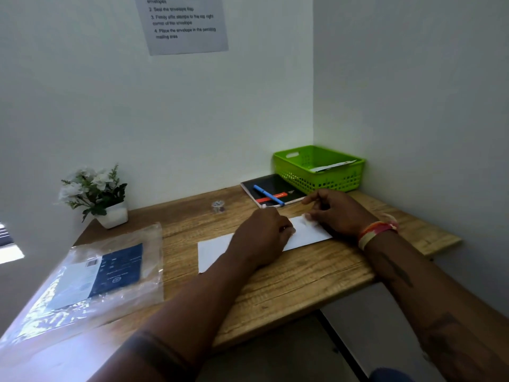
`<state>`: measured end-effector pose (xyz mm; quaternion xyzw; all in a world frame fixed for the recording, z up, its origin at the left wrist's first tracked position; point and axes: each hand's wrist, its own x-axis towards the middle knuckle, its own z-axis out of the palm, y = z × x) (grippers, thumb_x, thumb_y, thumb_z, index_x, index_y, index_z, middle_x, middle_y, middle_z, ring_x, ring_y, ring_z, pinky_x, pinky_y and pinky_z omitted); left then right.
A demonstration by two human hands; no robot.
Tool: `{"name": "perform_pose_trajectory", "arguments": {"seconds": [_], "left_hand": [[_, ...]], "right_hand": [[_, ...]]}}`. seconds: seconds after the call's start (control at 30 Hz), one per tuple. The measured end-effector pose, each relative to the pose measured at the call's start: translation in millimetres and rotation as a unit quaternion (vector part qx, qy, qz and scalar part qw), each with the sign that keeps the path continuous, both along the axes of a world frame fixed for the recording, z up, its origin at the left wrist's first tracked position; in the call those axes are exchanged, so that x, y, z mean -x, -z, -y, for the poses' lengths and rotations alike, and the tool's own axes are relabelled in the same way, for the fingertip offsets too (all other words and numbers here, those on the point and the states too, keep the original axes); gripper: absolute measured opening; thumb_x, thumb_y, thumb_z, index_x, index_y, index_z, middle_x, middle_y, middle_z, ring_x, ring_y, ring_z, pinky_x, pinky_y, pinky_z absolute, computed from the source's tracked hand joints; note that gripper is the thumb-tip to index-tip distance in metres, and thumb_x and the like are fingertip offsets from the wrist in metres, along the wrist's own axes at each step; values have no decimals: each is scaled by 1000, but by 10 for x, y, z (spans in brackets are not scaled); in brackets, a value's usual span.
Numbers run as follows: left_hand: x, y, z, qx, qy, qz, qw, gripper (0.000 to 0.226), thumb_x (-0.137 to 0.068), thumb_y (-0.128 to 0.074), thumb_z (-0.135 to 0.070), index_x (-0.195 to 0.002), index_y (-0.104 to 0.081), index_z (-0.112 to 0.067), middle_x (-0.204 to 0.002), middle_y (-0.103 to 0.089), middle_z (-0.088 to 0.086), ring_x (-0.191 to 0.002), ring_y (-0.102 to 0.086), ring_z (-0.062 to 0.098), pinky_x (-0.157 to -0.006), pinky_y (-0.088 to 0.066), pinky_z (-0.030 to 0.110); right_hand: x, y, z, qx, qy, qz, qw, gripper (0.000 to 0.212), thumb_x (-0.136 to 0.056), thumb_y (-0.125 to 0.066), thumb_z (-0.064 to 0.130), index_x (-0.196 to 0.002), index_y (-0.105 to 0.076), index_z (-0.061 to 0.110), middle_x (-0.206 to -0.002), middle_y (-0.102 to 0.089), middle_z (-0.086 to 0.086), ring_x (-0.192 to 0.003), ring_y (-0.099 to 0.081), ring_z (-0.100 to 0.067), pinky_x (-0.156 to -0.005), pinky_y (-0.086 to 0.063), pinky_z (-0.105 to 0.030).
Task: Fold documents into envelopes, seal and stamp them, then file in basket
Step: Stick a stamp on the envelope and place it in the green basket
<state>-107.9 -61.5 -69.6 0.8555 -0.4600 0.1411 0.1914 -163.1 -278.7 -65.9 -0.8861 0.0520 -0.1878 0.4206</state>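
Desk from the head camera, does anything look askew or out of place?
Mostly tidy. The envelope lies at a slant to the desk edge under both hands, and the papers in the green basket rest tilted, one end on its rim.

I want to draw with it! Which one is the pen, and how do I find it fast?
Look to the far right corner of the wooden desk, where the bright green basket sits against the walls. Just left of it, nearer you, lies a black notebook. The pen rests slantwise on top of that notebook; it is the only blue, thin stick there, crossing the notebook's red stripe.
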Motion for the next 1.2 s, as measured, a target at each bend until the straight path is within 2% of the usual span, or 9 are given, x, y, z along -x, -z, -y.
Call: {"name": "perform_pose_trajectory", "arguments": {"seconds": [0.23,0.43,0.53,0.67,0.83,1.0,1.1,1.2], "left_hand": [[-108,92,19,-19,-4,-30,999,35,-102,-52,-44,-132,-67,-32,-110,-56,1,-107,-50,19,-87,-39,31],[-143,109,40,-26,-4,-30,999,36,-103,-51,-43,-134,-65,-33,-110,-55,2,-107,-50,20,-90,-42,34],[-155,108,43,-32,-3,-31,999,36,-104,-49,-44,-135,-64,-33,-110,-54,1,-107,-49,19,-89,-40,33],[-170,117,46,-37,-1,-30,999,37,-103,-49,-44,-135,-64,-32,-110,-55,1,-108,-48,20,-89,-38,32],[-164,116,31,-38,5,-38,999,37,-104,-49,-44,-135,-64,-32,-112,-55,1,-109,-48,20,-90,-39,33],[-183,125,35,-43,7,-41,998,36,-104,-49,-43,-135,-63,-32,-113,-54,1,-109,-47,20,-90,-37,32],[-191,132,36,-39,11,-48,998,35,-104,-49,-42,-135,-62,-32,-113,-53,0,-110,-47,20,-94,-40,35],[-194,126,38,-39,6,-53,998,36,-104,-48,-43,-136,-62,-33,-116,-54,1,-112,-47,20,-97,-42,38]], "right_hand": [[-52,-3,-62,53,13,-16,998,26,-84,-78,15,-105,-68,26,-88,-71,-4,-84,-67,-21,-78,-53,-37],[-99,20,-111,47,43,-4,998,23,-83,-79,15,-97,-66,28,-83,-70,-2,-78,-66,-18,-72,-52,-31],[-123,10,-129,71,53,-10,996,23,-82,-80,17,-95,-66,29,-83,-67,3,-76,-63,-14,-65,-45,-27],[-138,5,-155,128,51,-45,989,25,-83,-79,22,-101,-65,29,-89,-63,8,-84,-61,-13,-70,-45,-27],[-190,-108,-106,121,72,-118,983,33,-79,-82,35,-105,-63,29,-98,-56,9,-94,-56,-14,-76,-42,-28],[-346,-178,-129,167,104,-149,969,24,-81,-80,36,-95,-71,20,-106,-68,-2,-99,-61,-21,-79,-46,-28],[-328,-98,-156,188,118,-126,967,27,-83,-78,38,-101,-68,21,-106,-68,-2,-97,-61,-20,-75,-42,-27],[-169,-49,-69,151,95,-113,977,39,-80,-80,40,-112,-63,25,-104,-60,5,-97,-58,-16,-79,-44,-28]]}}
